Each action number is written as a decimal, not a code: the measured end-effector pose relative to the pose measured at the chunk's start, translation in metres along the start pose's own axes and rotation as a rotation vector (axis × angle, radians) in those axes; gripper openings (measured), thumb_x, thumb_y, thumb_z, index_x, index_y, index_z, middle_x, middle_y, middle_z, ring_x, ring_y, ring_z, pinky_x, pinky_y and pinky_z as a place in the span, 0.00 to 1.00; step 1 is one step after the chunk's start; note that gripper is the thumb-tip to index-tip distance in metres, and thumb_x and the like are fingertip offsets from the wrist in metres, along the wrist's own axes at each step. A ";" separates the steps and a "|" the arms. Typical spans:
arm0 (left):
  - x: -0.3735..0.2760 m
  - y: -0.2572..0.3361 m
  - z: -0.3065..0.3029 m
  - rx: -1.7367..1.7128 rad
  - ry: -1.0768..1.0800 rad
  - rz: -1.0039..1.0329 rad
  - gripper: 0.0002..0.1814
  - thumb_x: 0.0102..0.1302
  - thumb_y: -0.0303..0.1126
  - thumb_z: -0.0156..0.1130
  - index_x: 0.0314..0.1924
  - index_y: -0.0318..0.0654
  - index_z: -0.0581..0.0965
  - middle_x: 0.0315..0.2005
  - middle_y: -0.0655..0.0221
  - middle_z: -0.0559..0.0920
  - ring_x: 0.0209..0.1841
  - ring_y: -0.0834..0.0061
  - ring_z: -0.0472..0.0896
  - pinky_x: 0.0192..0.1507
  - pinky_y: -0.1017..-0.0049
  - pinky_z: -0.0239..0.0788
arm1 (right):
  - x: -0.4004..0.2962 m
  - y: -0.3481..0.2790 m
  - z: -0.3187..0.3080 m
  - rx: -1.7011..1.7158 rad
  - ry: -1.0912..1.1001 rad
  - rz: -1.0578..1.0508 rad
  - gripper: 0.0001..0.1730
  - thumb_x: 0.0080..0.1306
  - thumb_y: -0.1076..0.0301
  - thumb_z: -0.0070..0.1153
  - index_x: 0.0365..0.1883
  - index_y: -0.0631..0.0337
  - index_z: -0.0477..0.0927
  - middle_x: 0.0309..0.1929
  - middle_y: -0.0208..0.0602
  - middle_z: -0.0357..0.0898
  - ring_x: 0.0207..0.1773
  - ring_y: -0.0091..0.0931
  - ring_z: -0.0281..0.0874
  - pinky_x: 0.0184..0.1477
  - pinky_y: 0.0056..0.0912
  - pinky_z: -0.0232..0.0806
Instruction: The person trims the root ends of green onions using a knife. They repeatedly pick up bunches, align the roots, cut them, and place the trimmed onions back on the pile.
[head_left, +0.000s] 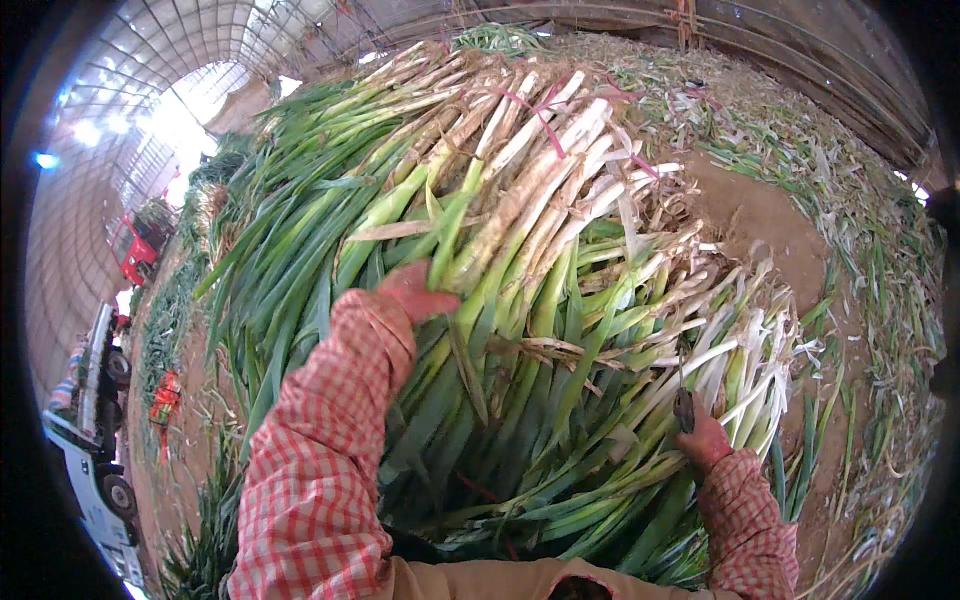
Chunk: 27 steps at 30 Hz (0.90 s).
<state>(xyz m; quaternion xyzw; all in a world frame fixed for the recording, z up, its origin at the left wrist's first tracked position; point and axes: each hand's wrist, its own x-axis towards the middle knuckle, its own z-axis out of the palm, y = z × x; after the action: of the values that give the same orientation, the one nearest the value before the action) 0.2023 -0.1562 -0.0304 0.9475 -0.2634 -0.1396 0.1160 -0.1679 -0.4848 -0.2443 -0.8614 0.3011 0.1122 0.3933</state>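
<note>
Long-stemmed green onions (517, 225) with white shanks and green leaves lie in a large heap before me. My left hand (420, 294) is on the stalks near the heap's middle, thumb apart from the fingers; whether it grips a stalk is hard to tell. At the right, my right hand (703, 439) is closed around the dark handle of a small knife (683, 409), its thin blade pointing up over the stalks. Pink ties (547, 124) lie across the white shanks at the top. Loose trimmed-looking stalks (750, 360) lie just beyond my right hand.
Leaf scraps (862, 210) litter the ground on the right beside bare soil (757, 214). At the left are a light-coloured truck (97, 465), a red vehicle (135, 251) and an orange bundle (165, 397). A curved covered framework (90, 150) arches overhead.
</note>
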 end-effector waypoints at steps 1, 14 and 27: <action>-0.003 0.008 0.018 0.037 0.020 0.024 0.38 0.49 0.50 0.69 0.54 0.30 0.71 0.47 0.49 0.79 0.52 0.56 0.77 0.56 0.64 0.65 | -0.003 -0.003 -0.002 0.016 0.006 0.012 0.54 0.45 0.62 0.60 0.71 0.57 0.48 0.46 0.59 0.76 0.50 0.47 0.76 0.52 0.39 0.67; -0.091 0.128 0.212 -0.041 -0.186 0.105 0.43 0.59 0.49 0.60 0.69 0.41 0.52 0.59 0.47 0.69 0.61 0.52 0.68 0.61 0.62 0.61 | -0.057 -0.034 -0.010 0.134 0.037 -0.063 0.50 0.50 0.61 0.60 0.70 0.61 0.50 0.48 0.58 0.76 0.50 0.43 0.76 0.52 0.37 0.67; -0.107 0.078 0.168 -0.342 -0.234 0.079 0.37 0.50 0.41 0.71 0.58 0.35 0.68 0.46 0.56 0.80 0.49 0.64 0.78 0.52 0.68 0.68 | -0.120 -0.063 0.038 0.085 -0.285 -0.292 0.50 0.51 0.62 0.57 0.71 0.56 0.49 0.39 0.58 0.77 0.44 0.46 0.78 0.47 0.42 0.69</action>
<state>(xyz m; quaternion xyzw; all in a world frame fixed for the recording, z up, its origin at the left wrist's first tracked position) 0.0235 -0.1888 -0.1426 0.8803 -0.2843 -0.2868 0.2489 -0.2232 -0.3720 -0.1794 -0.8540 0.1190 0.1618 0.4800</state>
